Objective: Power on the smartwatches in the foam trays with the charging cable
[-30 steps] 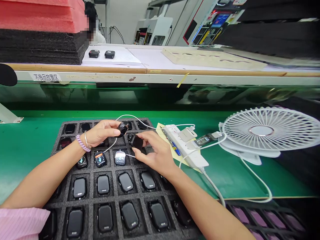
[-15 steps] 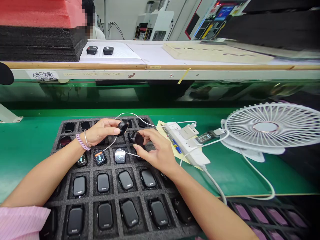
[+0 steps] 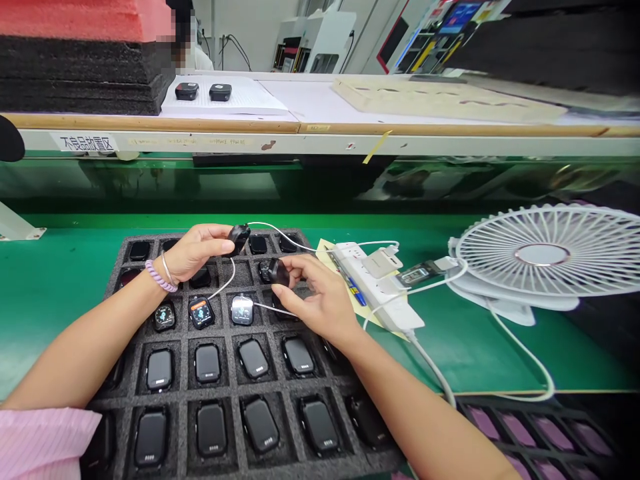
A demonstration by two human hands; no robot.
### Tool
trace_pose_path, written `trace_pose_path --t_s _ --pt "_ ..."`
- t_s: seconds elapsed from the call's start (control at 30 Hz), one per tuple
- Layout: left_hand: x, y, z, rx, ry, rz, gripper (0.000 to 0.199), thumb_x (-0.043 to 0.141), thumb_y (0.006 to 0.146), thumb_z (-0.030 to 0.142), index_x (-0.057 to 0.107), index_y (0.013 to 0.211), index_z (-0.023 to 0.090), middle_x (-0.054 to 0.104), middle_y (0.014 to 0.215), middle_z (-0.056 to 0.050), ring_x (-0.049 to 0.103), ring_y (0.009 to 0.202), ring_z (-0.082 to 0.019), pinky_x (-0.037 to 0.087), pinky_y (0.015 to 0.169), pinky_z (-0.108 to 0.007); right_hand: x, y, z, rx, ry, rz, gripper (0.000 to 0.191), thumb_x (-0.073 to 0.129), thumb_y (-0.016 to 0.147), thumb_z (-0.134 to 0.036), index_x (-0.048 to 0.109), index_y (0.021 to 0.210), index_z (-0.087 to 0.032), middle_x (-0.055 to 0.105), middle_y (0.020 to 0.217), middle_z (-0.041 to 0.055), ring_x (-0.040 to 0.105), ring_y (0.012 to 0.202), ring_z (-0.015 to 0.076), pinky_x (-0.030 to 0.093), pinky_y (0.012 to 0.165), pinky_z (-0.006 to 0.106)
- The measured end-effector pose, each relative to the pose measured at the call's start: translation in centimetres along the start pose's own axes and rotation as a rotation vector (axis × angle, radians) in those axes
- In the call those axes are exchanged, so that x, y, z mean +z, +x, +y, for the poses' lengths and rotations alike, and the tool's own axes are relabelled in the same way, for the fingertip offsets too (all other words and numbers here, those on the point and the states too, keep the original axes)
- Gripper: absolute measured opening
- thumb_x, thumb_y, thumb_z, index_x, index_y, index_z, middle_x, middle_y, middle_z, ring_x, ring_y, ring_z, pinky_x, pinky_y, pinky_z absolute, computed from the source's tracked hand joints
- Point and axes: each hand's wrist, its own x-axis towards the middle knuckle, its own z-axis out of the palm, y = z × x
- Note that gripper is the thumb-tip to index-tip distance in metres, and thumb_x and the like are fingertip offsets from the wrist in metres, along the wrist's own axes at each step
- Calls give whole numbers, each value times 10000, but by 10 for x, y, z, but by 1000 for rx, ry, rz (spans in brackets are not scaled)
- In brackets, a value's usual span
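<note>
My left hand (image 3: 200,252) pinches a black strapless smartwatch (image 3: 240,239), tilted, above the back of the grey foam tray (image 3: 183,373). A white cable runs behind this watch. Between thumb and fingers, my right hand (image 3: 323,300) grips another dark smartwatch (image 3: 279,272), low over the second row. Below my hands, a watch with a lit orange-and-blue screen (image 3: 201,313) and one with a bright, pale screen (image 3: 243,311) lie in their slots, with white cables reaching them. A lit round-dial watch (image 3: 164,315) lies to their left. Several dark-screened watches fill the front rows.
A white power strip (image 3: 377,287) with plugged-in adapters lies right of the tray, near a blue pen (image 3: 356,290). A white fan (image 3: 543,257) stands farther right. Two black watches (image 3: 220,92) sit on paper on the shelf (image 3: 320,107). Purple pieces lie in a dark tray (image 3: 520,430).
My left hand has lifted its watch slightly up and left and tilted it. My right hand keeps its watch at nearly the same spot. The view has shifted a little.
</note>
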Motion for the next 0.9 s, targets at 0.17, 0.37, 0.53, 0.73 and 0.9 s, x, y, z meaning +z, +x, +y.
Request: trace_pose_path --t_s 0.17,0.37,0.53,0.73,0.9 --pt "3 1 -3 -50 -1 -57 429 869 649 459 773 891 118 752 873 -81 673 833 -200 500 835 -298 0 0 4 234 245 -66 272 651 834 -368 615 1051 -207 634 893 46 569 735 168 511 674 319" --pt "3 1 -5 -36 8 -55 402 871 655 454 771 869 129 751 871 -66 655 781 -162 510 842 -286 1 0 7 270 293 -75 273 660 828 -366 618 1047 -207 615 886 40 545 737 164 473 679 319" --pt "4 1 -3 -35 25 -54 392 864 659 446 769 865 127 751 870 -70 667 833 -182 512 860 -292 1 0 7 246 266 -75 278 656 830 -368 617 1052 -205 629 933 56 547 738 163 479 692 330" --pt "6 0 -2 -42 22 -48 369 861 665 436 768 841 125 745 828 -60 649 767 -153 526 818 -267 0 0 7 232 219 -89 296 649 838 -393 613 1063 -203 647 930 62 561 740 171 499 696 337" --pt "4 1 -4 -28 10 -67 359 865 669 431 779 856 137 750 850 -52 627 719 -122 522 816 -251 1 0 7 222 201 -96 294 639 845 -383 610 1074 -202 643 930 64 569 751 177 499 704 345"
